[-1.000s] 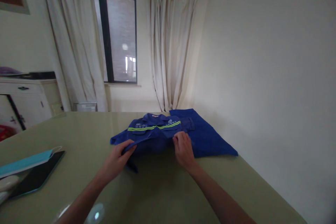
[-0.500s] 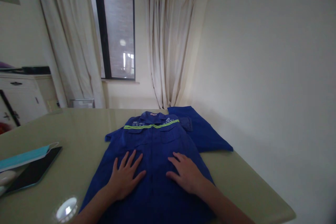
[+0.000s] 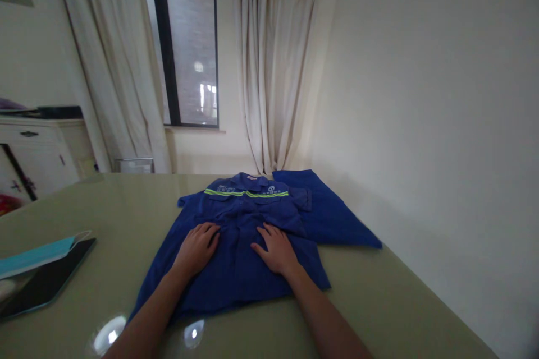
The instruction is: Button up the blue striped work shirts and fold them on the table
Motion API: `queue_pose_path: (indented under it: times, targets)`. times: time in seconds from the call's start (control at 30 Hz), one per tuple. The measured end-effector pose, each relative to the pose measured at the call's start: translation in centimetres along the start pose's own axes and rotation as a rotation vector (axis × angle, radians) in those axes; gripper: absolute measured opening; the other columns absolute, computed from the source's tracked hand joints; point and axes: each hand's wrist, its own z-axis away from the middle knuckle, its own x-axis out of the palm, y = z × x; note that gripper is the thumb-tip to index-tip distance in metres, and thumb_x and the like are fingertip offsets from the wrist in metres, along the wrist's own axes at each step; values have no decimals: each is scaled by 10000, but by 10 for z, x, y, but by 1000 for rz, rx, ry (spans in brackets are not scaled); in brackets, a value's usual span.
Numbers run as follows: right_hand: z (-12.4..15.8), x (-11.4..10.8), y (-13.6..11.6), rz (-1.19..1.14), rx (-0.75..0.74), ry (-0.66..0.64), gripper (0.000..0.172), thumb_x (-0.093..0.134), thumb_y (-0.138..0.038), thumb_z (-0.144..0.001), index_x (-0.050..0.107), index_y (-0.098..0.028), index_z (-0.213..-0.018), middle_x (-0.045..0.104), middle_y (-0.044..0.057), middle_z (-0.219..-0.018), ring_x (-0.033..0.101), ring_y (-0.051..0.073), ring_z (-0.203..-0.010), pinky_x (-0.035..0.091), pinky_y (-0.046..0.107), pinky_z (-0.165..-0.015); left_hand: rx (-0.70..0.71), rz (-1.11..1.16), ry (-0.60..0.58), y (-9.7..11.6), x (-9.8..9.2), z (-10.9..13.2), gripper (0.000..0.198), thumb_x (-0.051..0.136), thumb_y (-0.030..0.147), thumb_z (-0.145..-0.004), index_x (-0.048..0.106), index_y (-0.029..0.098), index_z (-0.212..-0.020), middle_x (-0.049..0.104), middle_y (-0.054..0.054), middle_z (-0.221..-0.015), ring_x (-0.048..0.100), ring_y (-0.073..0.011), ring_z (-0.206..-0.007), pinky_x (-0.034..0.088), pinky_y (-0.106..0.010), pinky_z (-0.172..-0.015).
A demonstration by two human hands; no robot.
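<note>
A blue short-sleeved work shirt point(image 3: 242, 269) lies front up on the table, its collar at the far end. A yellow-green stripe crosses its chest, with white print above. My left hand point(image 3: 197, 249) rests palm down on the left half of the shirt, fingers slightly bent and the thumb apart. On the other half, my right hand point(image 3: 275, 249) lies flat with its fingers spread. Neither hand grips the cloth visibly. Partly under the shirt's sleeve at the right is a second piece of blue cloth point(image 3: 337, 216).
At the left of the glossy table point(image 3: 118, 224) a light-blue face mask point(image 3: 37, 255) lies over a dark flat tablet-like thing point(image 3: 50, 280). The wall point(image 3: 442, 151) runs along the right side. Curtains point(image 3: 273, 67) and a window stand behind.
Both hands have slid forward over the shirt. Its near hem has moved away from me and is now in view, and the cloth is more wrinkled below the chest.
</note>
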Motion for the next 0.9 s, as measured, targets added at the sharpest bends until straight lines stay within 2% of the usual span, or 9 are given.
queue_pose_path:
  times: [0.1, 0.2, 0.23, 0.3, 0.4, 0.53, 0.67, 0.8, 0.9]
  targets:
    - [4, -7, -4, -37, -41, 110, 369, 575, -362, -978, 610, -199, -1307, 609, 118, -1353, 539, 260, -1269, 400, 378, -1088, 88, 124, 21, 12, -9, 10, 360, 377, 313, -1012, 698, 217, -1145, 705, -99, -1142, 626, -253, -1069, 463, -417, -997]
    - [15, -18, -16, -108, -109, 123, 156, 586, -329, -981, 632, -210, -1073, 672, 71, -1082, 620, 221, -1032, 459, 315, -927, 172, 311, -181, 31, -17, 20, 270, 455, 331, -985, 710, 242, -979, 707, -56, -986, 637, -216, -945, 494, -348, -897]
    - [19, -21, -22, -143, -146, 65, 178, 617, -390, -970, 620, -219, -1018, 675, 46, -1000, 629, 205, -939, 464, 291, -854, 205, 358, -253, 38, -18, 23, 256, 468, 312, -973, 715, 246, -969, 706, -51, -983, 634, -210, -940, 492, -338, -889]
    - [30, -21, -36, -202, -234, -108, 364, 730, -547, -857, 598, -236, -992, 670, 3, -907, 618, 182, -795, 444, 261, -734, 255, 410, -332, 50, -17, 28, 274, 461, 228, -950, 726, 260, -1008, 706, -50, -1090, 616, -214, -1027, 466, -354, -950]
    - [44, -15, -55, -207, -324, -253, 611, 855, -611, -644, 587, -242, -1050, 681, 15, -977, 616, 205, -812, 434, 272, -722, 247, 409, -339, 59, -11, 32, 386, 412, 127, -923, 714, 287, -1102, 654, -41, -1314, 547, -228, -1217, 385, -423, -1075]
    - [47, -14, -59, -259, -311, -251, 440, 809, -379, -727, 616, -239, -1097, 672, 29, -1024, 605, 212, -887, 437, 277, -763, 197, 377, -345, 54, -8, 33, 336, 421, 201, -962, 713, 288, -1101, 639, -46, -1364, 526, -246, -1288, 354, -461, -1112]
    - [36, -18, -42, -606, -196, -338, 179, 725, -330, -836, 699, -222, -976, 642, -24, -835, 561, 142, -738, 402, 231, -667, 157, 468, -377, 47, -22, 32, 266, 471, 276, -953, 714, 264, -1061, 682, -53, -1266, 594, -222, -1187, 413, -376, -1070]
    - [25, -16, -26, -896, -44, -370, 265, 797, -426, -771, 705, -178, -769, 568, -47, -662, 471, 116, -624, 345, 234, -588, 137, 545, -454, 48, -39, 31, 238, 498, 339, -941, 709, 232, -971, 707, -26, -1015, 636, -199, -986, 465, -320, -947]
    - [19, -12, -20, -977, -24, -318, 359, 799, -505, -755, 681, -169, -709, 530, -49, -636, 437, 112, -627, 322, 243, -598, 130, 588, -498, 49, -43, 31, 271, 563, 445, -925, 709, 218, -910, 692, -13, -964, 632, -192, -932, 472, -299, -891]
